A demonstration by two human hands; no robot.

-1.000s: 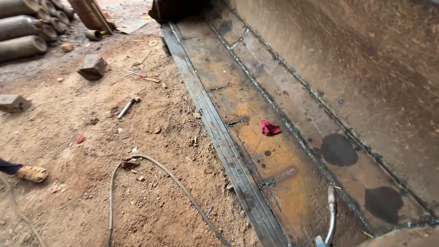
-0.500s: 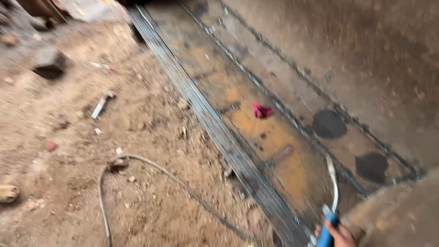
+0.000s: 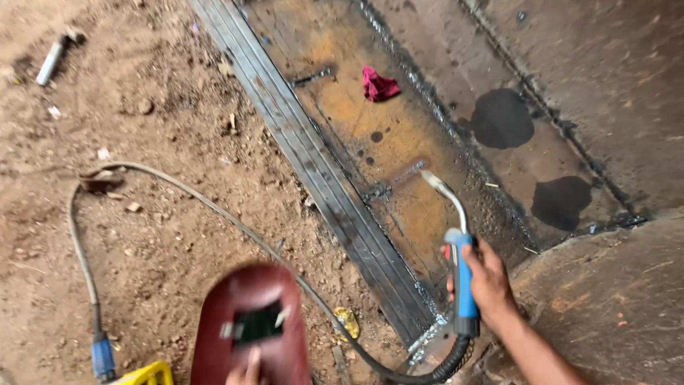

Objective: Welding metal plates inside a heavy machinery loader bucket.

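My right hand (image 3: pixel 490 281) grips the blue handle of a welding torch (image 3: pixel 462 274), whose curved metal neck and nozzle (image 3: pixel 436 182) point up toward a rusty steel plate (image 3: pixel 399 135). A black hose runs from the handle's base down and left across the dirt. At the bottom edge my left hand (image 3: pixel 251 369) holds a dark red welding hand shield (image 3: pixel 248 324) with a small dark window; only fingertips show, and the shield is blurred.
A long grey steel bar (image 3: pixel 313 164) edges the plate beside sandy ground. A red rag (image 3: pixel 379 85) lies on the plate, with two dark stains (image 3: pixel 502 117) to its right. A cable (image 3: pixel 157 187) loops over the dirt to a blue connector (image 3: pixel 102 356); yellow object (image 3: pixel 146 374) beside it.
The view has tilted down and closer. My right hand with the torch has come fully into view, and the red shield in my left hand has appeared at the bottom.
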